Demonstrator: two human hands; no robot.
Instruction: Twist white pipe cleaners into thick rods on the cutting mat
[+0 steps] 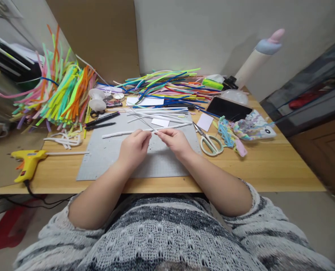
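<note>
My left hand (pixel 136 146) and my right hand (pixel 173 140) are close together over the grey mat (pixel 162 162), fingertips pinched a little apart. Between them run thin grey wires (pixel 143 121), which slant up to the left from the fingertips. A long white fuzzy stem (pixel 116 133) lies across the mat, passing behind or through the fingers; which of the two cannot be made out. More white stems (pixel 167 110) lie at the mat's back, beside a small white card (pixel 160 122).
Green-handled scissors (pixel 211 145) lie right of the mat, near a black phone (pixel 229 109). A yellow glue gun (pixel 29 162) with its stick reaches the mat's left edge. Colourful stems (pixel 167 88) are heaped behind; black pens (pixel 102 119) lie back left.
</note>
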